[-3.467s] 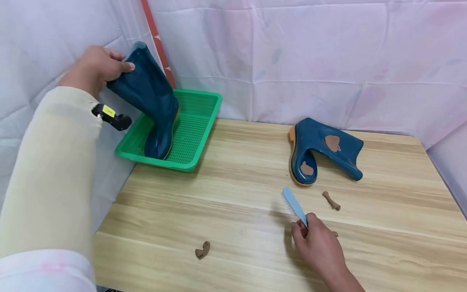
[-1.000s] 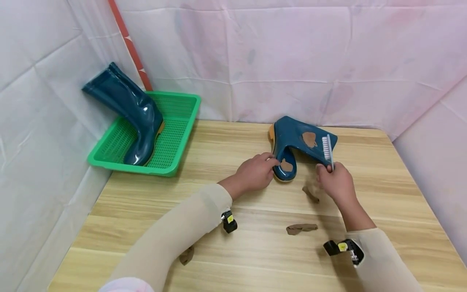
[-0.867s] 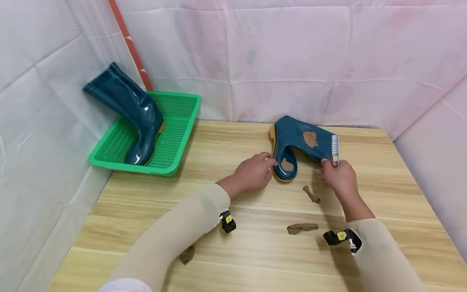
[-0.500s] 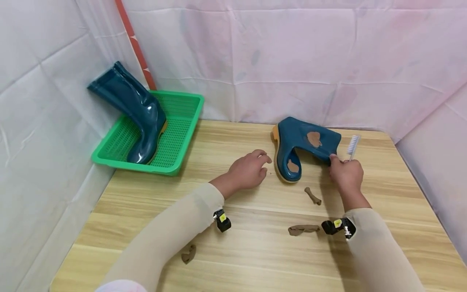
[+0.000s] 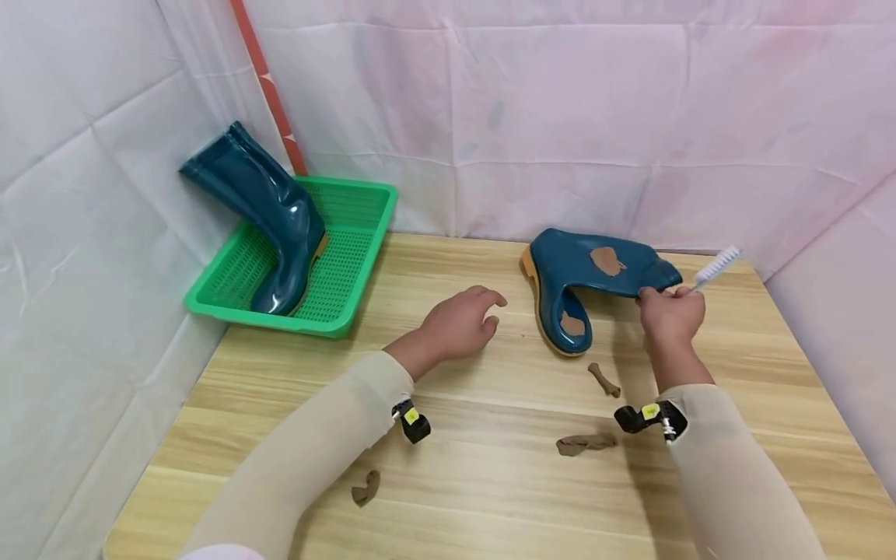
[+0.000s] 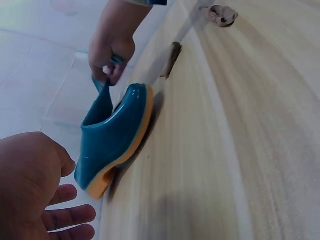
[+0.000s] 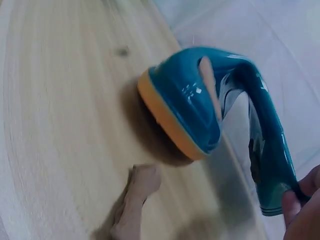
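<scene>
A dark blue rain boot with an orange sole lies at the table's back right, brown patches on its shaft and toe. My right hand pinches the rim of its shaft, which bends under the grip. That same hand holds a brush, its white bristles pointing up and right. In the right wrist view, the boot's toe faces the camera, while the brush is out of sight. Left of the boot, my left hand hovers with loose fingers, touching nothing; the left wrist view shows it near the heel.
A second blue boot leans in a green basket at the back left, its shaft against the cloth wall. Brown twisted pieces lie on the table: one near the boot, one closer, one at the front left.
Earlier my left hand set the other boot in the basket, then came to this boot's toe and drew back left. My right hand moved from the table to the shaft's rim, now lifting it.
</scene>
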A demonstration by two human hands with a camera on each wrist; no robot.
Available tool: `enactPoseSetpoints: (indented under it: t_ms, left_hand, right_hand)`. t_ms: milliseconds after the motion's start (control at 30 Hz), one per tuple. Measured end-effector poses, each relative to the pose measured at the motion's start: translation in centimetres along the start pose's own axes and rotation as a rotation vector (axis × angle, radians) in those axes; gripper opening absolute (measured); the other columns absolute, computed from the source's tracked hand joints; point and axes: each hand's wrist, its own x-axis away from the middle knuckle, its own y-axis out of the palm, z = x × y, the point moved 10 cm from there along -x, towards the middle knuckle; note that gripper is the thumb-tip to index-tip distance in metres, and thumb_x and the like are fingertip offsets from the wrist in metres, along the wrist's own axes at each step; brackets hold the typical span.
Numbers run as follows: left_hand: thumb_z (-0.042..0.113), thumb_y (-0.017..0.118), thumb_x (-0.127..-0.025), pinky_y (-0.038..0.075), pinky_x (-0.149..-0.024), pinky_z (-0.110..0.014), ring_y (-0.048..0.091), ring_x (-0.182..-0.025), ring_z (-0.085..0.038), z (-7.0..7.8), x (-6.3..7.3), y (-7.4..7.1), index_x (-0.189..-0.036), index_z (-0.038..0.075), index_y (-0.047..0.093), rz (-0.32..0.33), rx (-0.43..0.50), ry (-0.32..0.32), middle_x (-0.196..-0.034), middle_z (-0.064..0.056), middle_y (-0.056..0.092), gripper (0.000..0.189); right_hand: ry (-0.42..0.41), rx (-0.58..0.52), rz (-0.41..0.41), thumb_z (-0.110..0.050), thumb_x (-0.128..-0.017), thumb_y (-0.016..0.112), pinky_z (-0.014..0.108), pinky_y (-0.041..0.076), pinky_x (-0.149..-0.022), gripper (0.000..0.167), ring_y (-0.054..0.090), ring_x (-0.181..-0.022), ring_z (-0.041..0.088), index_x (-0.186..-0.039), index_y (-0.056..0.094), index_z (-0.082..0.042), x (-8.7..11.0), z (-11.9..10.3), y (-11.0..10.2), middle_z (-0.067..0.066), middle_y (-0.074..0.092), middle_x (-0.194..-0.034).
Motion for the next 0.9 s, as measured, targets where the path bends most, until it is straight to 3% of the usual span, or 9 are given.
enactPoseSetpoints:
  t_ms: [100, 300, 433, 633, 767, 900]
  left_hand:
    - [0.022, 0.056, -0.105, 0.05, -0.099, -0.037, 0.055, -0.13, -0.018, -0.5, -0.1, -0.6, -0.138, 0.015, 0.06, 0.017, 0.034, -0.002, -0.141, -0.004, 0.058, 0.034]
    - [0.023, 0.054, -0.106, 0.053, -0.091, -0.037, 0.061, -0.116, -0.019, -1.3, -0.1, -1.8, -0.142, 0.016, 0.056, 0.051, 0.1, -0.042, -0.143, -0.005, 0.055, 0.037]
    - [0.022, 0.054, -0.106, 0.054, -0.084, -0.036, 0.064, -0.11, -0.021, -1.7, 0.0, -2.9, -0.143, 0.015, 0.055, 0.102, 0.15, -0.05, -0.143, -0.005, 0.055, 0.038]
    - [0.019, 0.056, -0.105, 0.053, -0.09, -0.036, 0.065, -0.108, -0.021, -2.3, 0.7, -4.8, -0.142, 0.01, 0.055, 0.174, 0.211, -0.047, -0.14, -0.005, 0.058, 0.038]
    - [0.02, 0.057, -0.105, 0.052, -0.092, -0.037, 0.064, -0.109, -0.021, -2.7, 0.9, -5.8, -0.143, 0.008, 0.053, 0.215, 0.278, -0.052, -0.137, -0.007, 0.059, 0.04]
    - [0.026, 0.057, -0.106, 0.051, -0.097, -0.039, 0.059, -0.12, -0.022, -3.7, 1.3, -6.7, -0.149, 0.005, 0.044, 0.257, 0.424, -0.099, -0.143, -0.01, 0.056, 0.049]
  right_hand:
    - [-0.143, -0.144, 0.0, 0.002, -0.089, 0.069, 0.015, 0.049, -0.063, 0.041, 0.045, -0.083, 0.009, -0.099, 0.034, -0.016, 1.1, -2.1, 0.4, 0.0, 0.04, -0.095]
    - [-0.461, -0.256, -0.054, 0.004, -0.088, 0.073, 0.019, 0.049, -0.07, 0.041, 0.046, -0.079, 0.013, -0.091, 0.036, -0.015, 5.0, -7.6, 1.8, 0.004, 0.046, -0.09]
    - [-0.604, -0.202, -0.094, 0.0, -0.089, 0.075, 0.023, 0.045, -0.071, 0.039, 0.05, -0.079, 0.015, -0.089, 0.039, -0.015, 8.6, -10.7, 3.2, 0.004, 0.051, -0.091]
    - [-0.709, -0.04, -0.144, -0.002, -0.091, 0.073, 0.02, 0.048, -0.071, 0.037, 0.064, -0.078, 0.009, -0.088, 0.038, -0.014, 12.8, -12.1, 4.6, -0.002, 0.059, -0.098]
    - [-0.804, -0.056, -0.197, 0.004, -0.091, 0.072, 0.017, 0.053, -0.077, 0.037, 0.068, -0.083, 0.008, -0.085, 0.037, -0.008, 15.2, -13.0, 4.6, -0.004, 0.062, -0.1]
    - [-0.921, -0.058, -0.3, 0.01, -0.089, 0.072, 0.019, 0.055, -0.085, 0.038, 0.068, -0.092, 0.011, -0.084, 0.035, 0.001, 18.2, -13.8, 5.1, -0.006, 0.064, -0.101]
